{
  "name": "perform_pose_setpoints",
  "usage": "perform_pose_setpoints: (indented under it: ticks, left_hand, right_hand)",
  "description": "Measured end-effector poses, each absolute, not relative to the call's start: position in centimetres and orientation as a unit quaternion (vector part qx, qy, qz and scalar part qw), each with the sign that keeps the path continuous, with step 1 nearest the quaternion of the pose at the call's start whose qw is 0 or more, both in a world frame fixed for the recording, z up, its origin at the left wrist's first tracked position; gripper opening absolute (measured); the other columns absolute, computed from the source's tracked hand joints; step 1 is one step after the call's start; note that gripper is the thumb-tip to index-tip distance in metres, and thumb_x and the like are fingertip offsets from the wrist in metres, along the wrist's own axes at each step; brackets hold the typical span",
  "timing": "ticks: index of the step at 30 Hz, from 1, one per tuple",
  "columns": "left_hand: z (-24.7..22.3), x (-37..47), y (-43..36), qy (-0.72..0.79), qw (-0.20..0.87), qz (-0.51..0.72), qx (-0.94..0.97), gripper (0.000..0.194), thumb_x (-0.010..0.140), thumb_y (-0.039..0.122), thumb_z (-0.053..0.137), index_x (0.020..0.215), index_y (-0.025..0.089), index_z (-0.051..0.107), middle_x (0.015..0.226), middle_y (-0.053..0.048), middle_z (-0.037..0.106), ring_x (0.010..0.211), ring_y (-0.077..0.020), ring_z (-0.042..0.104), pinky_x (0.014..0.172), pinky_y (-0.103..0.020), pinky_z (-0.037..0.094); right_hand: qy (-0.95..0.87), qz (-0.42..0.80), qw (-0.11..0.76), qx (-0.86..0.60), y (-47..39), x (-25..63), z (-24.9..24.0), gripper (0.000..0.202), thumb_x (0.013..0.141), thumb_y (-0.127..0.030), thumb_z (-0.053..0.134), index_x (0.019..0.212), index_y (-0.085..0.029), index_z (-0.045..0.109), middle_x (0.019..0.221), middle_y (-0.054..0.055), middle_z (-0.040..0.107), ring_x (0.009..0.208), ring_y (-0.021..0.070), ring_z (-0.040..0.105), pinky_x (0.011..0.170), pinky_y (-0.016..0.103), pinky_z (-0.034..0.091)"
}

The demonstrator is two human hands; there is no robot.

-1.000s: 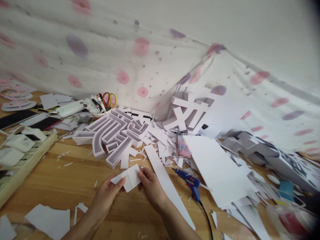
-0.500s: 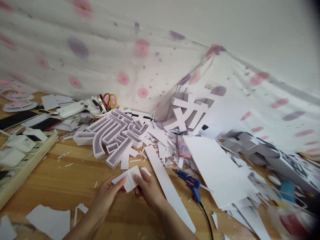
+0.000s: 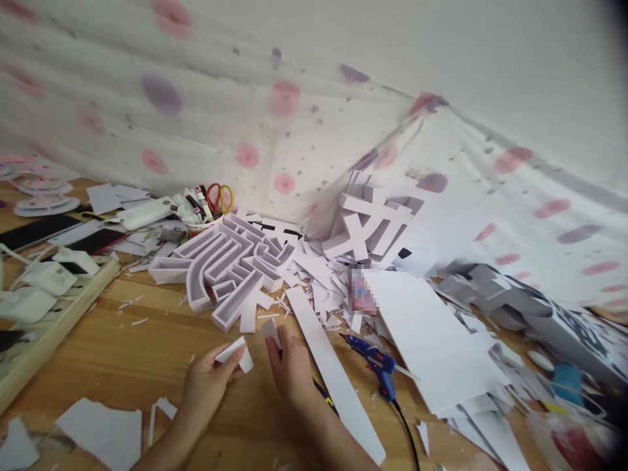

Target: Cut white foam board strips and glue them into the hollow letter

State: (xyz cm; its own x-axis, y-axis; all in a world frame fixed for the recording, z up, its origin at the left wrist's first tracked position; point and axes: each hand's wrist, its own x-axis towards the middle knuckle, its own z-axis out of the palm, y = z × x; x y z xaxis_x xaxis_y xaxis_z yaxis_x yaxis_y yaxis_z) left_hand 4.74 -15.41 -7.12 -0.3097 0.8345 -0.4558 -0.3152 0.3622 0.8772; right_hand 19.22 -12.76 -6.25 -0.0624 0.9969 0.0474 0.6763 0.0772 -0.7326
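Observation:
Over the wooden table, my left hand [image 3: 209, 386] pinches a small piece of white board [image 3: 236, 354] between thumb and fingers. Across a narrow gap, my right hand [image 3: 293, 369] grips another small white board piece [image 3: 271, 332], tilted upright. A black-and-yellow tool [image 3: 326, 396], perhaps a utility knife, shows partly beside my right wrist; the rest is hidden. Just right of it lies a long white strip [image 3: 333, 373]. A blue glue gun [image 3: 375, 362] rests farther right. Beyond my hands stands a hollow white character form [image 3: 230, 261] with raised walls.
A large white sheet [image 3: 436, 340] covers the right side, near grey-white forms [image 3: 530, 301]. Another built character [image 3: 373, 216] leans at the back. Scraps [image 3: 321, 288] lie around. A power strip [image 3: 73, 327] with chargers sits left, and a basket [image 3: 199, 227] holds scissors and pens.
The two white pieces, held together before, are now apart, one in each hand. My right hand has turned upward, and the black-and-yellow tool has come into view by its wrist.

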Motion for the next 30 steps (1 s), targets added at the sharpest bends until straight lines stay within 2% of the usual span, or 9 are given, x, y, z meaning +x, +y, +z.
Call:
perform_pose_setpoints:
  ticks: [4, 7, 9, 12, 14, 18, 21, 24, 30]
  left_hand:
    - [-7.7, 3.6, -15.4, 0.641, 0.517, 0.451, 0.344, 0.027, 0.057, 0.031, 0.076, 0.08, 0.019, 0.071, 0.068, -0.003, 0.073, 0.06, -0.022, 0.067, 0.058, -0.033, 0.055]
    - [-7.9, 2.9, -15.5, 0.634, 0.474, 0.425, 0.439, 0.038, 0.058, 0.034, 0.073, 0.094, 0.022, 0.07, 0.094, -0.005, 0.073, 0.084, -0.0255, 0.068, 0.073, -0.033, 0.053]
    - [-7.9, 2.4, -15.7, 0.63, 0.446, 0.426, 0.472, 0.043, 0.061, 0.035, 0.07, 0.103, 0.024, 0.067, 0.105, -0.005, 0.071, 0.098, -0.0255, 0.064, 0.083, -0.034, 0.05]
    - [-7.3, 1.8, -15.6, 0.648, 0.367, 0.435, 0.506, 0.038, 0.067, 0.038, 0.064, 0.103, 0.027, 0.066, 0.109, -0.004, 0.069, 0.104, -0.0252, 0.061, 0.092, -0.036, 0.045]
    - [-6.6, 1.2, -15.2, 0.655, 0.304, 0.452, 0.523, 0.032, 0.071, 0.04, 0.06, 0.099, 0.026, 0.067, 0.107, -0.005, 0.068, 0.102, -0.0245, 0.06, 0.092, -0.036, 0.044]
    - [-5.4, -0.2, -13.4, 0.646, 0.231, 0.473, 0.553, 0.028, 0.078, 0.038, 0.052, 0.099, 0.024, 0.065, 0.104, -0.005, 0.065, 0.093, -0.0212, 0.061, 0.082, -0.031, 0.048]
    - [-5.1, -1.1, -11.8, 0.632, 0.22, 0.476, 0.571, 0.028, 0.08, 0.036, 0.05, 0.1, 0.023, 0.063, 0.106, -0.006, 0.063, 0.093, -0.0205, 0.059, 0.077, -0.029, 0.049]
    - [-5.3, -1.5, -10.8, 0.621, 0.222, 0.48, 0.579, 0.025, 0.08, 0.033, 0.049, 0.098, 0.022, 0.063, 0.104, -0.006, 0.062, 0.092, -0.0196, 0.059, 0.08, -0.03, 0.049]
    - [-5.7, -1.2, -10.3, 0.611, 0.236, 0.487, 0.578, 0.022, 0.079, 0.031, 0.048, 0.092, 0.021, 0.064, 0.099, -0.006, 0.065, 0.093, -0.0196, 0.06, 0.081, -0.031, 0.048]
  right_hand:
    - [-0.613, 0.435, 0.314, -0.58, -11.0, 19.9, -6.8, 0.019, 0.079, -0.036, 0.048, 0.067, -0.022, 0.043, 0.055, -0.005, 0.042, 0.05, 0.0114, 0.039, 0.049, 0.024, 0.028]
    - [-0.58, 0.533, 0.304, -0.536, -10.0, 20.0, -6.9, 0.018, 0.073, -0.036, 0.055, 0.067, -0.02, 0.047, 0.053, -0.007, 0.041, 0.047, 0.009, 0.037, 0.046, 0.021, 0.028]
    - [-0.606, 0.501, 0.263, -0.559, -9.4, 19.8, -6.4, 0.019, 0.072, -0.033, 0.055, 0.063, -0.02, 0.046, 0.051, -0.008, 0.039, 0.046, 0.0079, 0.036, 0.046, 0.021, 0.027]
    - [-0.65, 0.402, 0.225, -0.605, -8.2, 19.3, -5.2, 0.025, 0.074, -0.028, 0.053, 0.054, -0.02, 0.041, 0.049, -0.007, 0.037, 0.049, 0.008, 0.036, 0.048, 0.021, 0.026]
    - [-0.665, 0.369, 0.213, -0.613, -7.5, 18.7, -4.4, 0.028, 0.072, -0.026, 0.054, 0.049, -0.019, 0.039, 0.047, -0.006, 0.037, 0.05, 0.0087, 0.037, 0.05, 0.022, 0.025]
    - [-0.698, 0.326, 0.175, -0.613, -6.3, 17.0, -3.5, 0.026, 0.066, -0.024, 0.06, 0.046, -0.019, 0.045, 0.045, -0.005, 0.04, 0.051, 0.01, 0.039, 0.052, 0.024, 0.025]
    - [-0.734, 0.267, 0.125, -0.612, -5.9, 15.5, -3.1, 0.021, 0.066, -0.031, 0.062, 0.05, -0.02, 0.055, 0.049, -0.002, 0.049, 0.053, 0.0121, 0.044, 0.052, 0.025, 0.027]
    - [-0.752, 0.23, 0.075, -0.613, -5.8, 14.4, -2.7, 0.02, 0.068, -0.036, 0.062, 0.057, -0.02, 0.064, 0.055, 0.002, 0.058, 0.055, 0.0155, 0.05, 0.052, 0.026, 0.03]
    - [-0.76, 0.213, 0.057, -0.611, -5.8, 13.7, -2.8, 0.022, 0.069, -0.039, 0.062, 0.063, -0.019, 0.069, 0.057, 0.005, 0.061, 0.058, 0.018, 0.055, 0.053, 0.027, 0.031]
